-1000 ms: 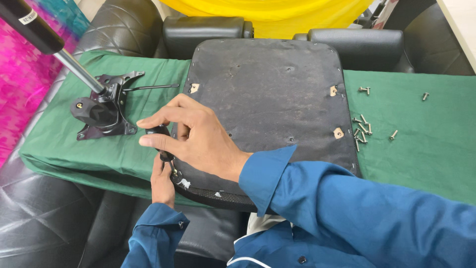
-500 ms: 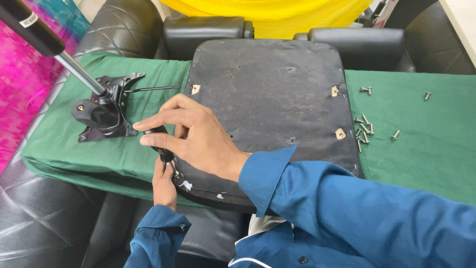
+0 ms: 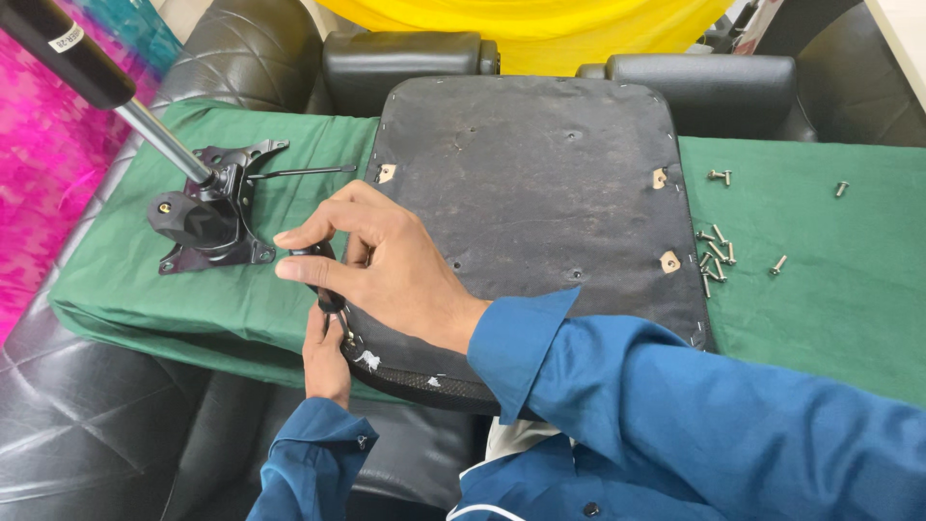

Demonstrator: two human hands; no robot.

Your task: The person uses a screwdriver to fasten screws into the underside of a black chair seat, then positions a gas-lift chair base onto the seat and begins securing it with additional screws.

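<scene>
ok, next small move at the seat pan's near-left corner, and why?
Probably keep turning the black-handled tool in place. The right hand grips its handle upright at the near-left corner of the upturned seat pan, and the left hand steadies it from below. The tip is hidden, so whether it is seated cannot be told. Loose screws lie on the green cloth.

Green cloth [image 3: 820,309], black seat base [image 3: 540,193]

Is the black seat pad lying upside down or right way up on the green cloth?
Upside down. The seat pad shows its flat dusty underside with bare mounting holes and stapled edges, and the metal base plate lies detached beside it.
</scene>
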